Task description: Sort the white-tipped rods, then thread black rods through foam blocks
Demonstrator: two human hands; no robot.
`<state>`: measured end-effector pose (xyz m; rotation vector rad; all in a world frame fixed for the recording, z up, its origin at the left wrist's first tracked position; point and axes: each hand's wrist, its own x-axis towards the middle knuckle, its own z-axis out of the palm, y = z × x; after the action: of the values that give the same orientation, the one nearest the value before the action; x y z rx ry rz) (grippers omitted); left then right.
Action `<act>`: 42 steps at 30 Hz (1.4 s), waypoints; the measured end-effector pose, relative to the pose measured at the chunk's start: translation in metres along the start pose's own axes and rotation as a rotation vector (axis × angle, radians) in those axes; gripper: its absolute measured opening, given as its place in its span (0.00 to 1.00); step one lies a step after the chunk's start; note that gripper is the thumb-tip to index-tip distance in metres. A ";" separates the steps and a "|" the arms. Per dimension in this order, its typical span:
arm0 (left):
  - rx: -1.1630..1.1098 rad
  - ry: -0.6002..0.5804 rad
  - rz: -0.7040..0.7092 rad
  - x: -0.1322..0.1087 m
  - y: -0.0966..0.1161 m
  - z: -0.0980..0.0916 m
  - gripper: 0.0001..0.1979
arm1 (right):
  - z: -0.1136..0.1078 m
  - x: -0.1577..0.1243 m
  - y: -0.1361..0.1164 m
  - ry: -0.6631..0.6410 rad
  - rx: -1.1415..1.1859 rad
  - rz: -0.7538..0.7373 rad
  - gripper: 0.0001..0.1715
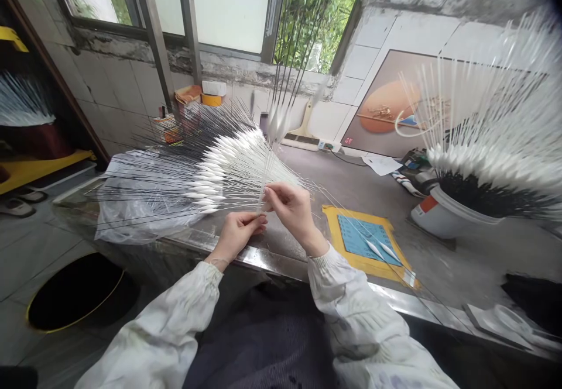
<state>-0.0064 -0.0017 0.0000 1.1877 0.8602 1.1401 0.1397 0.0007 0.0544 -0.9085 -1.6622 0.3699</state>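
Between my hands stands a small bunch of fishing floats (277,123), with white spindle bodies and long thin stems pointing up. My left hand (240,232) is closed around the lower ends of the pale stems. Just above it, my right hand (290,209) pinches the same stems between thumb and fingers. Right behind them a fanned pile of similar white floats (215,169) lies on the table, dark stems pointing left. Two loose floats (381,250) rest across a blue sandpaper sheet (357,234) to the right of my hands.
The sheet lies within yellow tape (331,225) on the grey table (302,167). At right a white bucket (452,216) holds many upright floats. Plastic wrapping (132,202) sits under the pile's left side. A brush (302,126) leans at the wall; a black bin (76,292) stands lower left.
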 end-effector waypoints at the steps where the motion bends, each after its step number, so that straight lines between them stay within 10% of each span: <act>1: 0.000 -0.001 0.000 0.000 0.000 0.000 0.17 | 0.001 -0.001 0.000 0.026 -0.002 -0.006 0.09; 12: 0.001 -0.001 0.003 0.002 -0.003 0.000 0.17 | -0.003 -0.003 0.000 0.050 -0.048 -0.024 0.08; 27: 0.039 -0.003 0.028 0.001 -0.001 0.001 0.18 | -0.003 0.001 0.014 -0.289 -0.241 0.111 0.23; 33: 0.053 0.031 0.008 0.000 0.000 0.002 0.19 | 0.007 0.018 0.046 -0.358 -0.479 0.059 0.08; 42: 0.046 0.021 -0.007 0.000 0.000 0.002 0.19 | -0.014 0.031 0.023 -0.145 -0.570 -0.021 0.13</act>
<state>-0.0046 -0.0019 0.0003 1.2109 0.9103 1.1346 0.1593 0.0349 0.0643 -1.3019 -1.9511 -0.0671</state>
